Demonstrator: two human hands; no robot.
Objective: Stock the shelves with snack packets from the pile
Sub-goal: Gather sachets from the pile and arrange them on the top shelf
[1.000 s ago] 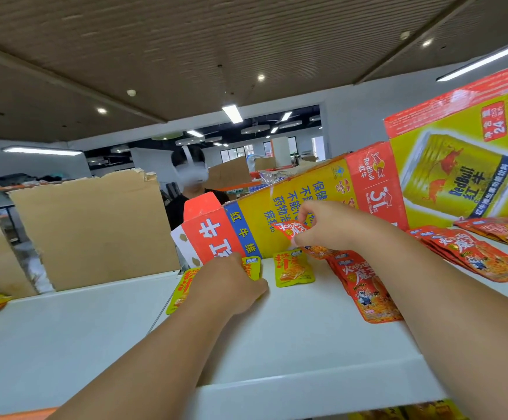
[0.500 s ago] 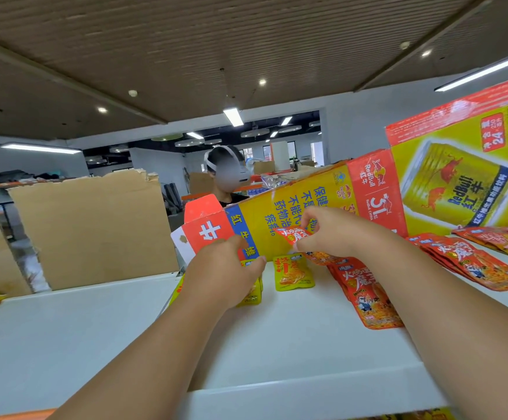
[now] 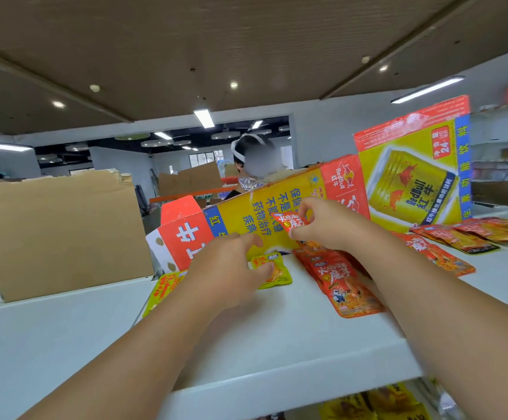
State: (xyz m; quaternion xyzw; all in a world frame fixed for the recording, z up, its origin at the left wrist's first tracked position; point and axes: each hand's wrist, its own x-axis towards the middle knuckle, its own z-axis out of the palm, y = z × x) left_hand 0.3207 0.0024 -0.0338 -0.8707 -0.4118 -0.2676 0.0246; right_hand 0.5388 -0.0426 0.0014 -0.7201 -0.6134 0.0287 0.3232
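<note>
Head view: your right grip (image 3: 328, 227) pinches a red snack packet (image 3: 291, 222) above the white shelf (image 3: 277, 344); your left grip (image 3: 225, 268) touches a yellow packet (image 3: 280, 273) lying there, hold unclear.

Tilted drink carton (image 3: 277, 207) blocks the shelf (image 3: 277, 353) back; front free.

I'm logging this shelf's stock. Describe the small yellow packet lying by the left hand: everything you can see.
The small yellow packet is a glossy, foil-like pouch, yellow-green with an orange food picture and a pale label near its top. It lies flat on the white shelf, just before the tilted carton. The left hand covers its left edge; a grip cannot be confirmed. Red packets lie apart to its right.
</note>
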